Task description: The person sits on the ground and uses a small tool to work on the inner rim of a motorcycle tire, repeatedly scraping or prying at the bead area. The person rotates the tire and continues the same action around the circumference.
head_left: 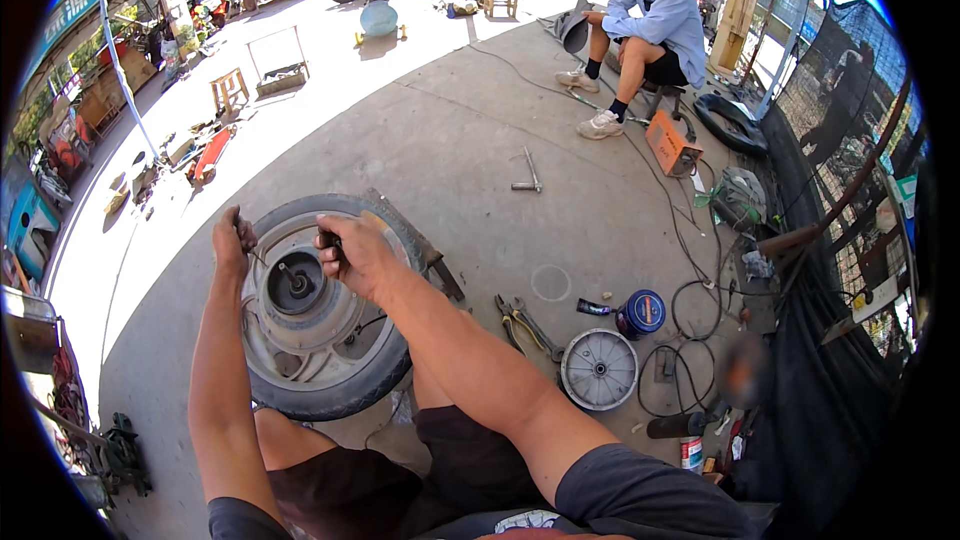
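A wheel with a black tyre (310, 401) and grey cast rim lies flat before me, tilted on a support. Its open central hub (293, 302) shows a protruding axle (297, 278). My left hand (232, 240) is closed at the wheel’s upper left, gripping a thin metal tool (257, 257) that angles toward the hub. My right hand (350, 252) is closed over the hub’s upper right, around a small dark object that I cannot make out. A short cable (370, 324) shows on the right side of the rim.
Pliers (512, 317), a round metal cover (598, 370), a blue tub (640, 313) and tangled cables (672, 344) lie at right. A T-handled tool (531, 180) lies ahead. A person (650, 35) sits beside an orange machine (672, 145) and loose tyre (731, 130). Mesh fencing (836, 130) bounds the right.
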The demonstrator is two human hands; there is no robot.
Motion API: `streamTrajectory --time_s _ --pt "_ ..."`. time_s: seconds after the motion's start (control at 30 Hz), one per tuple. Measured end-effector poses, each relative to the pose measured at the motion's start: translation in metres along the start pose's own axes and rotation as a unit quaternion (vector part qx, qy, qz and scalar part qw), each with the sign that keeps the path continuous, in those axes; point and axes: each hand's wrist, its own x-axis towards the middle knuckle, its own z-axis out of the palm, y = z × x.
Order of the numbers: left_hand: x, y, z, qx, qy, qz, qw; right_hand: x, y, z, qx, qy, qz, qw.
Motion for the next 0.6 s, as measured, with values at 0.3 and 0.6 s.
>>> streamTrajectory --time_s 0.3,0.6 --pt "-0.002 0.0 0.001 0.007 0.003 -0.004 1.0 -0.005 -0.002 0.004 -0.005 0.008 0.003 1.0" --pt "-0.002 0.001 -0.002 0.084 0.022 0.002 0.996 -0.002 0.0 0.002 0.004 0.015 -0.003 1.0"
